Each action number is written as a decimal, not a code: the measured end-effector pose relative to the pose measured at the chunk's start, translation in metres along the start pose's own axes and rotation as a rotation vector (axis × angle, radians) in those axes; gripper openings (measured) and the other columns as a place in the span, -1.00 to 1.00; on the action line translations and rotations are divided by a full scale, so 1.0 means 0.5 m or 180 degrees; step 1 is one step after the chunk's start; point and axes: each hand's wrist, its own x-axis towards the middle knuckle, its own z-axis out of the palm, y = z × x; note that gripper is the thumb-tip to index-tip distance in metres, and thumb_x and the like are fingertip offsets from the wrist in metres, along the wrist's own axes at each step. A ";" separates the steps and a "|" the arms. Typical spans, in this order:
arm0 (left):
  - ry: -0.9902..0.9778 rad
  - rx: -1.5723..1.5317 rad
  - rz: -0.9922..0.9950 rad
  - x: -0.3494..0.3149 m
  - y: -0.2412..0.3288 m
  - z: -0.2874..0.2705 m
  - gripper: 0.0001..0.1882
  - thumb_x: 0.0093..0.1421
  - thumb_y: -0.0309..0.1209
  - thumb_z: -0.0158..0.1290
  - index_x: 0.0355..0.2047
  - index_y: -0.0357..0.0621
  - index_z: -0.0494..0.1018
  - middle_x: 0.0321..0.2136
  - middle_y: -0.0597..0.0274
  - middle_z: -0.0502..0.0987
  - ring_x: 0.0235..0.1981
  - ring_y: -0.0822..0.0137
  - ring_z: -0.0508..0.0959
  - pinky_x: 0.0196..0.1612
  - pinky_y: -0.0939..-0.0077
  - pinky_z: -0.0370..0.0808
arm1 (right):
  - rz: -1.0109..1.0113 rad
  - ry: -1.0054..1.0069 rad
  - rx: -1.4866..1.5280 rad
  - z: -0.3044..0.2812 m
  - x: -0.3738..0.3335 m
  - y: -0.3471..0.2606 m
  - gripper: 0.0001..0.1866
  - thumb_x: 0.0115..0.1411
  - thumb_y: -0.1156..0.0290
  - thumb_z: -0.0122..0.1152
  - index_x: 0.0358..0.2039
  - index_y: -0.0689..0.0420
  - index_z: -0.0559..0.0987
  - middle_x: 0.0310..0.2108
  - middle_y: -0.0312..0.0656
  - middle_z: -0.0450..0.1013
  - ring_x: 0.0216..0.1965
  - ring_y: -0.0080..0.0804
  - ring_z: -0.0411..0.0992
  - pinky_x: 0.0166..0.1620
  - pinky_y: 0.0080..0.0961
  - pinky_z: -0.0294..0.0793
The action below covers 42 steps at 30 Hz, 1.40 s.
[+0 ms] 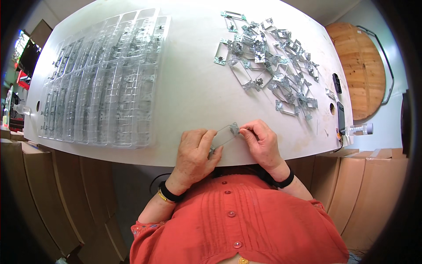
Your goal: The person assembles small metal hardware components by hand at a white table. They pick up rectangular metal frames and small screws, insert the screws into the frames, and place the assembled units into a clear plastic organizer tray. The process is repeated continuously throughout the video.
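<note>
Near the table's front edge I hold a small frame [234, 128] of thin rods with grey end pieces. My left hand [193, 152] is closed around its near left end, hiding most of that end piece. My right hand [263, 143] pinches with thumb and fingertips at its far right end piece. Whether a smaller part lies between those fingertips cannot be seen. Beyond my right hand spreads a loose heap of similar metal frames [285, 83], some with greenish end pieces.
Clear plastic compartment trays [149, 103], stacked and filled with similar parts, cover the table's left side. At the right edge are a black phone-like device [341, 118], a small black object [337, 83] and a clear bottle [361, 129]. Cardboard boxes [373, 185] flank me; a round wooden tabletop [358, 70] leans behind.
</note>
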 end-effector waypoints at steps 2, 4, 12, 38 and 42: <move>0.0008 -0.0007 0.0003 0.001 0.001 0.003 -0.47 0.09 -0.44 0.44 0.09 -0.24 0.57 -0.10 0.00 0.60 -0.11 -0.01 0.60 0.01 0.10 0.51 | -0.0174 0.0054 -0.0053 0.004 0.004 -0.002 -0.93 0.41 0.50 0.37 -0.15 0.18 0.66 -0.30 -0.06 0.57 -0.29 -0.04 0.57 -0.19 -0.25 0.57; 0.0014 0.0009 -0.0004 -0.001 -0.001 0.003 -0.47 0.09 -0.44 0.44 0.08 -0.24 0.58 -0.10 0.00 0.60 -0.11 -0.01 0.60 0.01 0.11 0.51 | -0.0214 0.0083 -0.0072 0.006 0.005 -0.004 -0.93 0.41 0.47 0.38 -0.16 0.17 0.66 -0.31 -0.06 0.57 -0.29 -0.02 0.57 -0.20 -0.23 0.56; 0.0020 -0.0001 0.0032 -0.001 -0.002 0.002 -0.46 0.08 -0.44 0.45 0.09 -0.24 0.58 -0.10 0.00 0.60 -0.11 -0.01 0.60 0.01 0.10 0.51 | -0.0114 0.0082 -0.0203 0.005 0.004 -0.001 -0.83 0.41 0.38 0.41 -0.25 0.18 0.61 -0.37 -0.06 0.53 -0.33 0.00 0.54 -0.25 -0.19 0.53; 0.0192 0.0130 -0.0784 0.027 0.030 0.030 -0.60 0.33 -0.47 0.31 0.12 -0.30 0.51 -0.20 -0.04 0.59 -0.21 -0.02 0.61 -0.14 0.11 0.56 | -0.0065 -0.0635 0.0656 -0.020 -0.018 -0.013 -0.91 0.35 0.49 0.43 -0.21 0.22 0.68 -0.25 -0.05 0.66 -0.32 -0.14 0.64 -0.23 -0.32 0.61; 0.0195 0.0336 -0.0528 0.039 0.043 0.049 -0.65 0.35 -0.46 0.29 0.08 -0.29 0.52 -0.27 -0.03 0.57 -0.26 -0.01 0.60 -0.17 0.12 0.54 | -0.0606 -0.0785 0.0604 -0.020 -0.014 -0.001 -0.88 0.32 0.52 0.45 -0.17 0.23 0.68 -0.17 -0.06 0.68 -0.25 -0.11 0.67 -0.20 -0.32 0.66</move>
